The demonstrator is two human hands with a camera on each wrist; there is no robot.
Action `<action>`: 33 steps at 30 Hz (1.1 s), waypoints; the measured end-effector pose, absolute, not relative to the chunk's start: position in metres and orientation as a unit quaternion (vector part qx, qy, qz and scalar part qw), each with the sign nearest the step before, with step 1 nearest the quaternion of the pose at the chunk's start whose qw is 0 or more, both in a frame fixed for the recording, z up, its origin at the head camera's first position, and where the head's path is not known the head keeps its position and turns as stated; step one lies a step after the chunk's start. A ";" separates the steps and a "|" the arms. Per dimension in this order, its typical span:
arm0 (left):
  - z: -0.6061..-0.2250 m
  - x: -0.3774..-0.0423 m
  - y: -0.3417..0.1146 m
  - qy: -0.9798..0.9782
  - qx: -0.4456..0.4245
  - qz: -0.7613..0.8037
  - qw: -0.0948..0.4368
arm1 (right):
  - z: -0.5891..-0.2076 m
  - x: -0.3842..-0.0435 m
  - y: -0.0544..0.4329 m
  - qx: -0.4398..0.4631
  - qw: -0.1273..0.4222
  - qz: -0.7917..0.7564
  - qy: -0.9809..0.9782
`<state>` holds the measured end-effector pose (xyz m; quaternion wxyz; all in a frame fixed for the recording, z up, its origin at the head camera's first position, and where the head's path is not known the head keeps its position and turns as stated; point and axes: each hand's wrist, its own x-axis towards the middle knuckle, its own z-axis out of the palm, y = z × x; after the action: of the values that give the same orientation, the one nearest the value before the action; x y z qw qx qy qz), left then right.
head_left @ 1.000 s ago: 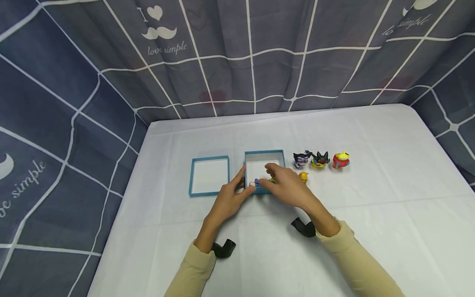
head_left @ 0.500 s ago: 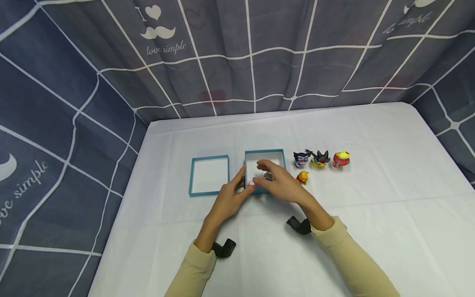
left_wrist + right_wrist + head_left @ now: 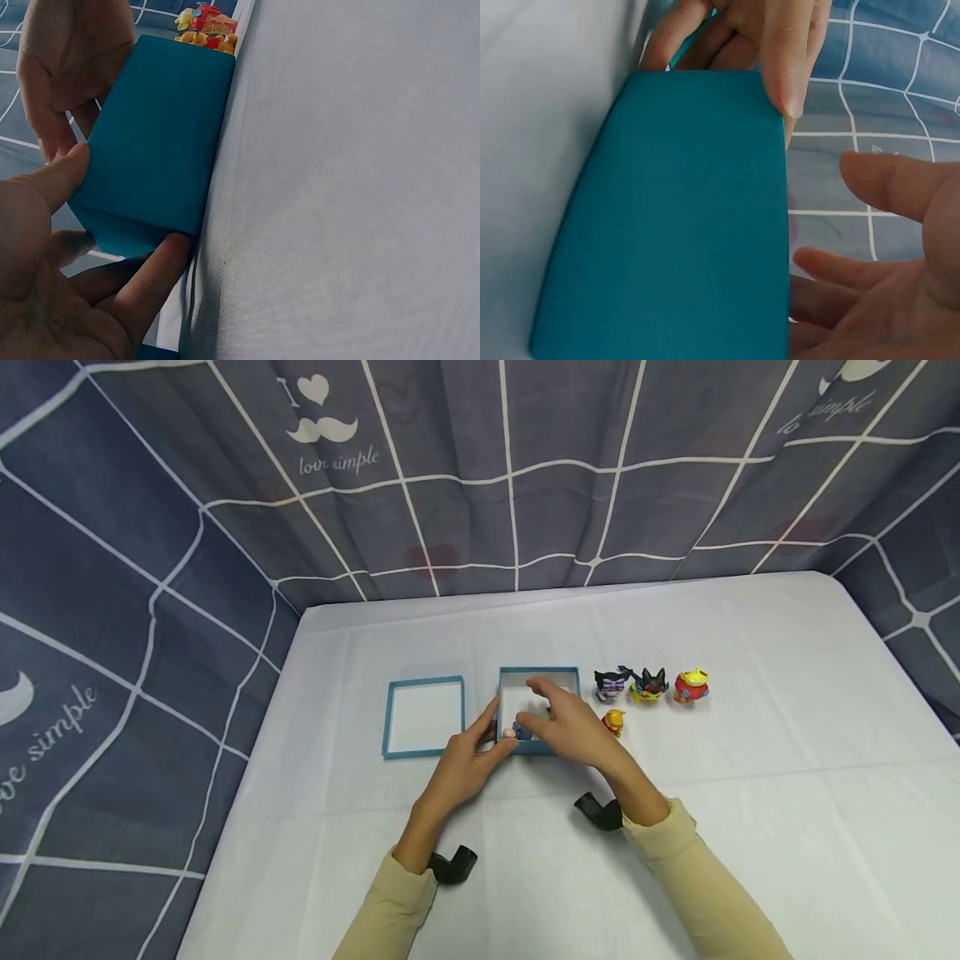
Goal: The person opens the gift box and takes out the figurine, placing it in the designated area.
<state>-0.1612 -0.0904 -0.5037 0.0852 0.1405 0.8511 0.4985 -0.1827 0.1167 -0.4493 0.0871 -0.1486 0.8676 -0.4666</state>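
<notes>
In the head view my left hand (image 3: 463, 767) holds the near left corner of a teal open box (image 3: 543, 748). Its thumb lies at the near rim and its fingers reach along the left wall, as the left wrist view also shows. Over the box's right side, my right hand (image 3: 573, 731) dips its fingers inside, with thumb and index finger spread apart. A small blue figurine (image 3: 522, 732) and a pale pink one (image 3: 509, 734) show in the near left corner of the box. The right hand covers the rest of the near part.
A matching teal-edged lid (image 3: 386, 718) lies left of the box. To the right stand a purple-black figurine (image 3: 610, 686), a black-eared yellow one (image 3: 648, 686), a red one with a yellow top (image 3: 690, 686) and an orange-yellow bear figurine (image 3: 613, 722).
My right hand has shifted a little left within the box. A figurine seen under it half a second ago is now mostly hidden, while the blue one shows again. My left hand stays put.
</notes>
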 end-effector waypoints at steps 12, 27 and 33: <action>-0.506 -0.160 -0.089 0.851 0.143 0.499 0.080 | -0.464 -0.187 0.114 -0.149 0.082 -0.565 0.808; -0.506 -0.162 -0.091 0.848 0.143 0.505 0.076 | -0.458 -0.190 0.109 -0.159 0.105 -0.408 0.893; -0.505 -0.162 -0.090 0.848 0.139 0.506 0.079 | -0.459 -0.189 0.106 -0.167 0.085 -0.359 0.914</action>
<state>-0.1621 -0.0905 -0.5050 0.0789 0.1391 0.8477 0.5059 -0.1895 0.1065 -0.4587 0.0852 -0.1670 0.9141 -0.3594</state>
